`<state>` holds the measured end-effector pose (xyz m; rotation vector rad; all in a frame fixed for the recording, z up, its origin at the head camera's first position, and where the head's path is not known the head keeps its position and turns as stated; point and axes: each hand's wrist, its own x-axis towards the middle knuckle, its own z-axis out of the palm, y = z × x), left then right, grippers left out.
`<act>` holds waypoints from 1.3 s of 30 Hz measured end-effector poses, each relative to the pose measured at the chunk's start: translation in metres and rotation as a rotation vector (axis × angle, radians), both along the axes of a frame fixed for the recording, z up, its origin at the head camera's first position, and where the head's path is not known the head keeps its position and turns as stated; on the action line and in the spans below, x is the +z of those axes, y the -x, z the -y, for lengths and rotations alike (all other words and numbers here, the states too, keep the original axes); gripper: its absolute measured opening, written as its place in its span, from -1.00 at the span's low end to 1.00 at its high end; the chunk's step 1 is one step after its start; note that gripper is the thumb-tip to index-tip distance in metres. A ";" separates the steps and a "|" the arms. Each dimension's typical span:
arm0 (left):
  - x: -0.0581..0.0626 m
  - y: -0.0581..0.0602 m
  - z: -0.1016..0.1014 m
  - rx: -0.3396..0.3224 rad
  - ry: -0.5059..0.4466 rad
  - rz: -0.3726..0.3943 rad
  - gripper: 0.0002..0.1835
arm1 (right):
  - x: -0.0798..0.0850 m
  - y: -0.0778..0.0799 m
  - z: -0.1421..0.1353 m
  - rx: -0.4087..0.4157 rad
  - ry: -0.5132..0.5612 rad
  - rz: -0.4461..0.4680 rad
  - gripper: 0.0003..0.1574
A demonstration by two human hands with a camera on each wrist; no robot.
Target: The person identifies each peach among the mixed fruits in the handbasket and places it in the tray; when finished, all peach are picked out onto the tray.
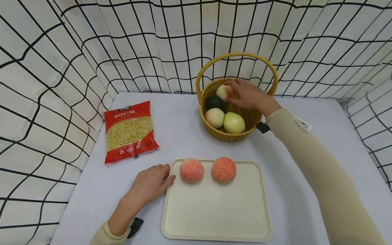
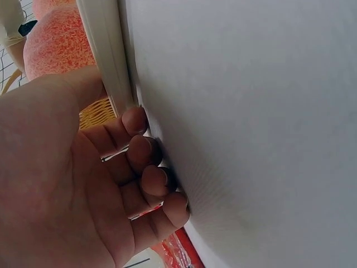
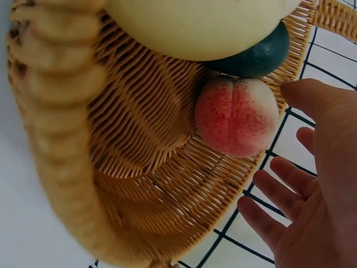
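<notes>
In the head view, my right hand [image 1: 246, 94] reaches over the yellow wicker basket [image 1: 226, 136], beside a red-and-white peach [image 1: 225, 92]. The right wrist view shows its fingers spread, apart from the peach [image 3: 237, 116]. A dark green avocado-like fruit [image 1: 215, 103], a pale peach [image 1: 215, 117] and a yellow-green pear-like fruit [image 1: 234, 123] share the basket. My left hand [image 1: 149, 183] grips the left edge of the cream tray [image 1: 214, 211]; in the left wrist view its fingers curl against the rim. Two speckled pink-orange round fruits [image 1: 192, 170] sit along the tray's far side.
A red bag of pasta [image 1: 130, 132] lies on the white table left of the basket. The basket's tall handle [image 1: 242, 54] arches over it. Behind the right wrist is a small pale card [image 1: 303, 124]. Black-gridded white cloth [image 1: 171, 44] encloses the table's back and sides.
</notes>
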<state>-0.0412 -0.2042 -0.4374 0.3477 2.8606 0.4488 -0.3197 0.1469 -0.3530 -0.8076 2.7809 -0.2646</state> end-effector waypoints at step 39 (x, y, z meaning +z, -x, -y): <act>-0.001 -0.003 0.002 0.008 0.006 -0.003 -0.73 | -0.012 0.031 0.029 0.013 -0.117 0.030 -0.10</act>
